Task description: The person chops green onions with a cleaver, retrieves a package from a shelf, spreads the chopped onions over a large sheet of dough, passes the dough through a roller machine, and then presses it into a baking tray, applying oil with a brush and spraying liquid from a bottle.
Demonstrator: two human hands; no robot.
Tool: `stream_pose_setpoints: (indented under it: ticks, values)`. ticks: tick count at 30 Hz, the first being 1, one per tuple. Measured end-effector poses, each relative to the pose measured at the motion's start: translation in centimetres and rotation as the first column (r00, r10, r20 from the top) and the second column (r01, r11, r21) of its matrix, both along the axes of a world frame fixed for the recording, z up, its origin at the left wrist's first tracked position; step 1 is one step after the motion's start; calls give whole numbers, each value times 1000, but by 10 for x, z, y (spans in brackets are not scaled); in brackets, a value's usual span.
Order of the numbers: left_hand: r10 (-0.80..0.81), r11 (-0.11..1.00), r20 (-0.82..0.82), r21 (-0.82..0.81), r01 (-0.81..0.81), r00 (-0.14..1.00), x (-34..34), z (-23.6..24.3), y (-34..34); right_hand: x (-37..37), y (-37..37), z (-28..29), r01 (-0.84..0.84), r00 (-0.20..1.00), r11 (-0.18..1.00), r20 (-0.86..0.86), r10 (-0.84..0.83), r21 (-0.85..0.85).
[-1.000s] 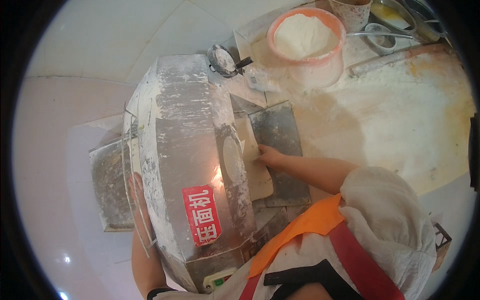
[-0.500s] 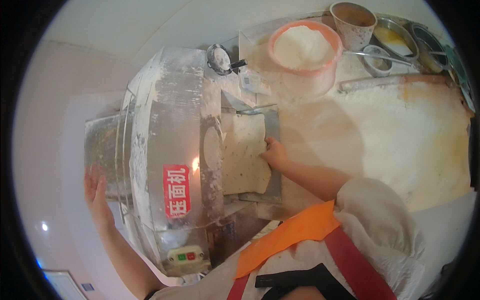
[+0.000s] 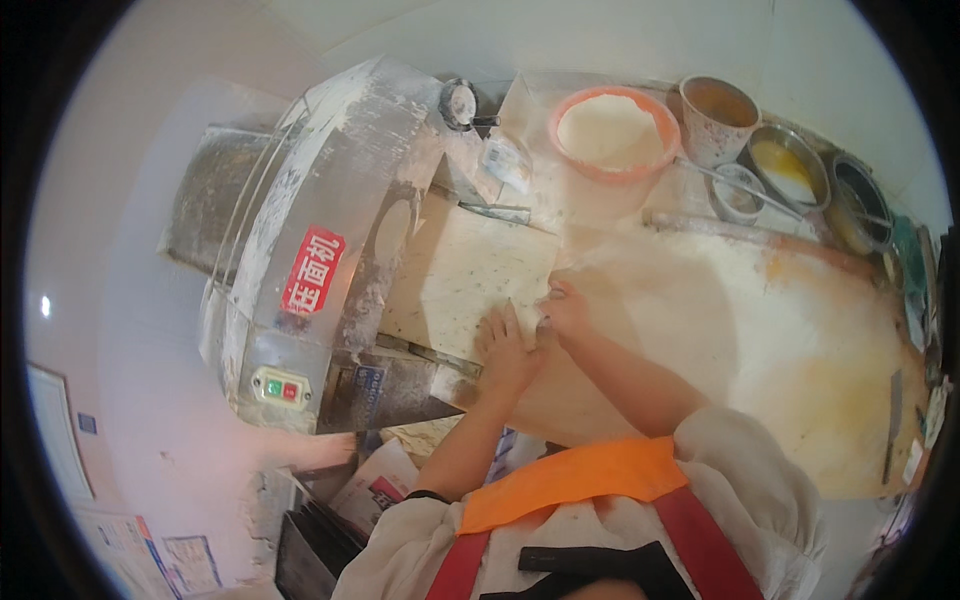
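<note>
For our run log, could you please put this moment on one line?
left hand: spread on dough sheet; right hand: at sheet's right edge; metal machine: left of both hands; pink tub: holds powder

- A kitchen where dough is worked, commercial rather than household in look.
- Bulky metal dough sheeter point(image 3: 340, 200) at the worktop's point(image 3: 690, 300) left edge, a broad dough sheet point(image 3: 480, 270) extending from it.
- Loose flour point(image 3: 800, 330) whitening the surface.
- Flour-filled pink basin point(image 3: 610, 190) along the far edge.

The dough sheet point(image 3: 475, 270) is cream, speckled dark grey.
</note>
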State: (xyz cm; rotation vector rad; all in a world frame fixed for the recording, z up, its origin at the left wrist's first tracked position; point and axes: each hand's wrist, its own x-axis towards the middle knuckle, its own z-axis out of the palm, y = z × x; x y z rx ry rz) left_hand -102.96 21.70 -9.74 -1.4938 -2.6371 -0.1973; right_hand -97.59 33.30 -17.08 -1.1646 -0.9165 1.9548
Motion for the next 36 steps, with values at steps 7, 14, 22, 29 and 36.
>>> stream_pose_setpoints:
  ticks: [7, 14, 22, 29, 36]
  values:
    - [-114, 993, 553, 50, 104, 825, -15, 67, 39, 60, 28, -2, -77, 916, 972, -400, -19, -221]
    - [-298, 946, 800, 321, -48, -520, 20, 44, 6, 11, 24, -21, -139, 944, 970, -323, 68, -201]
    - [-650, 447, 565, -258, -857, -509, -42, 12, -39, 64, 12, 4, -153, 987, 987, -56, 150, -41]
    - [-334, 559, 841, -188, -808, -427, 10, -17, -23, 116, 13, 5, -349, 922, 926, 228, 312, 143]
    - [156, 902, 804, -353, -250, -574, 168, -30, -45, 356, 14, 38, -474, 792, 861, 516, 326, 184]
